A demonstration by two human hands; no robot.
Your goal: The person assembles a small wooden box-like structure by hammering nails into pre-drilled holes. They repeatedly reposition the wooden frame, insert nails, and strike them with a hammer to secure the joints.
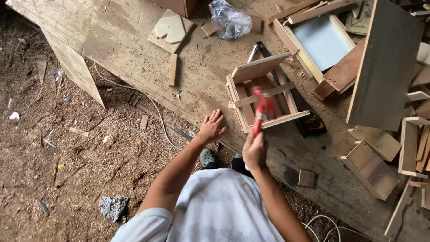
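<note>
Two hands at a half-built wooden crate (262,94) on a dusty plywood worktop (134,40).

Partly assembled: crate lying tilted, side slats and a top panel already joined, several gaps between slats yet unfilled, by the look of it. Just above it, blurred, a red-handled tool (262,112), gripped at the handle end by closed fingers of the right hand (254,151). Left hand (211,127) spread flat, fingers open, pressed on the worktop edge just left of the crate, holding nothing. Farther out: a loose wooden stick (173,69), a crumpled plastic bag (229,19), a frame with a pale panel (320,40), more small crates and offcuts stacked at right. Beyond the worktop, sawdust floor (53,148) and a thin cable.
</note>
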